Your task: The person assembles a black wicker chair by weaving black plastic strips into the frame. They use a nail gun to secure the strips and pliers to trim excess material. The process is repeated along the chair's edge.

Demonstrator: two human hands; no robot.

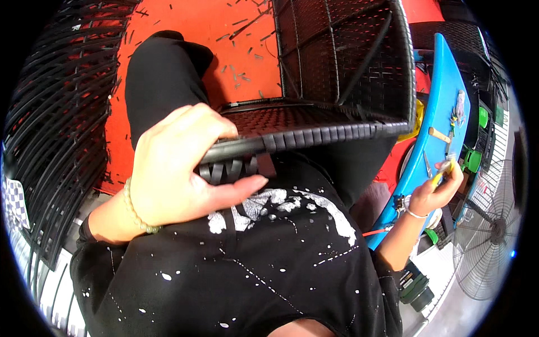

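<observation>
A black woven wicker furniture piece (323, 135) rests across my lap, its tall side panel (351, 53) standing up on the right. My left hand (177, 163) is closed round its near left corner, fingers over the wrapped rim and thumb underneath. Loose ends of flat black strip (227, 170) stick out below that corner. Out to the right, my right hand (441, 190) grips a small yellow-handled tool (438, 178) over the blue table. Its exact kind is partly hidden by my fingers.
On the blue table (446, 70) lie a wooden-handled tool (439, 135) and other hand tools. Black strips (62, 106) hang in rows at the left. Cut scraps litter the red floor (224, 17). A wire-caged fan (497, 230) and a dark green device (415, 289) stand at right.
</observation>
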